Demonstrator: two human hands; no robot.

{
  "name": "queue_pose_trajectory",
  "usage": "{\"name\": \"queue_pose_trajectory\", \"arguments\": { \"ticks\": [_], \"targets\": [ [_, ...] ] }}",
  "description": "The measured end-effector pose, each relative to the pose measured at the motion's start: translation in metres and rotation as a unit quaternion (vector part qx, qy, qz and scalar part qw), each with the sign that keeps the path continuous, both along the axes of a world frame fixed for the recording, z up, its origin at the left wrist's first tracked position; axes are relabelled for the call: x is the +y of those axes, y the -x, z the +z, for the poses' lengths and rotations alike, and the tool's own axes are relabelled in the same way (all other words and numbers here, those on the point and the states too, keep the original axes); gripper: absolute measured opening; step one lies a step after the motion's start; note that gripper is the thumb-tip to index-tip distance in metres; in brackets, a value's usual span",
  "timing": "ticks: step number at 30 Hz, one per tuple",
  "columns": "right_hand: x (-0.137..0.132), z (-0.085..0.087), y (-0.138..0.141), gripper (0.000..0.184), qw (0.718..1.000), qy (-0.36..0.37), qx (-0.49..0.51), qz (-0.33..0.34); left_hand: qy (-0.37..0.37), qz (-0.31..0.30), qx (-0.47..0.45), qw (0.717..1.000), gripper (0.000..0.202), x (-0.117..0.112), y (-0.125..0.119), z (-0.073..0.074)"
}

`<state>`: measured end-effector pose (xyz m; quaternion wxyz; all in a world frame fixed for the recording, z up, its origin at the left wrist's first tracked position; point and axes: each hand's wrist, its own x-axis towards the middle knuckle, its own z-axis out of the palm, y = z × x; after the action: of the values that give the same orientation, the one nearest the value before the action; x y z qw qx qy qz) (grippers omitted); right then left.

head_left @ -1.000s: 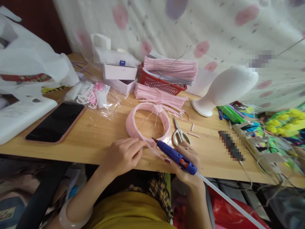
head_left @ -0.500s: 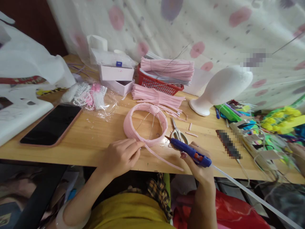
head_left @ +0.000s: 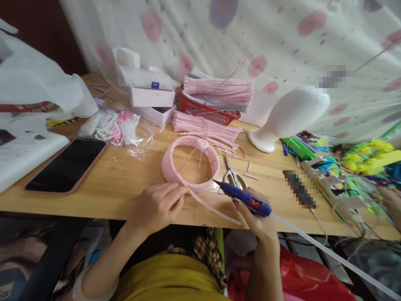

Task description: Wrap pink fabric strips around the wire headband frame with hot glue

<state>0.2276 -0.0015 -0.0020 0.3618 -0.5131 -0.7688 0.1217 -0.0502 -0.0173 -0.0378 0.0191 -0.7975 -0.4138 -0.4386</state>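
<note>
A round pink band (head_left: 171,164), built up from soft pink strips with thin wires across its inside, rests on the wooden table. My left hand (head_left: 161,202) pinches its near lower edge, where the loose end of a pink pipe cleaner (head_left: 216,211) trails toward the table's front edge. In my right hand (head_left: 257,213) is a blue hot glue gun (head_left: 244,196), its tip close to the band's right near side. A long, clear glue stick (head_left: 328,251) runs out of the gun's back. Scissors (head_left: 233,173) lie just behind the gun, partly hidden by it.
Bundled pink pipe cleaners (head_left: 206,127) lie behind the band, near a red basket (head_left: 209,113). A white foam head (head_left: 288,119) stands at back right. To the left are a phone (head_left: 65,165) and bagged beads (head_left: 117,127); a power strip (head_left: 332,196) with cables lies right.
The glue gun in my right hand has shifted slightly left, its tip nearer the band. My left hand keeps its pinch at the same spot.
</note>
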Motion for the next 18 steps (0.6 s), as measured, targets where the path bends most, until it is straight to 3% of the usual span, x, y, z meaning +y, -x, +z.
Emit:
{"name": "queue_pose_trajectory", "arguments": {
  "ticks": [14,18],
  "targets": [
    [-0.0002,0.0007,0.0017,0.03,1.0,-0.005,-0.004,0.016,-0.006,0.003,-0.001,1.0,0.022,0.0,-0.0006,0.0003],
    [-0.0006,0.0032,0.0051,0.037,1.0,-0.005,-0.002,0.01,-0.001,-0.001,-0.002,1.0,0.022,0.0003,-0.0004,0.001]
  ]
}}
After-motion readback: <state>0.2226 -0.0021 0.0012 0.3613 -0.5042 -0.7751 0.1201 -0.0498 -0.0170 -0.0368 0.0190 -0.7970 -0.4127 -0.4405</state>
